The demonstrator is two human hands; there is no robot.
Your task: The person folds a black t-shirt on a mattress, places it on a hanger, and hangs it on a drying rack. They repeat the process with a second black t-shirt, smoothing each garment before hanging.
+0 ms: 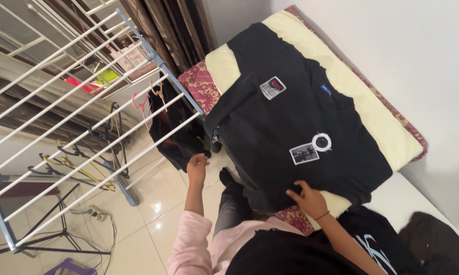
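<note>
Across the cream mattress (377, 117), seen from the head camera, a black shirt (290, 117) lies spread flat with its printed patches up, covering most of the surface between the wall-side edge and the edge toward the floor. The right hand (307, 199) rests on the shirt's hem at the near corner of the mattress, fingers curled down and pinching the cloth, which seems to keep that edge taut and flat. The left hand (196, 165) hangs off the floor-side edge, away from the shirt, fingers loosely bent and holding nothing that I can make out.

Just beside that hand a dark garment (176, 127) droops from a hanger near the blue-framed white drying rack (87, 107), which stands close along the floor-side edge and crowds the space there. More dark clothes (423, 239) lie heaped on the white surface by the near edge, right of the right arm. A patterned red sheet (199, 84) shows under the mattress.
</note>
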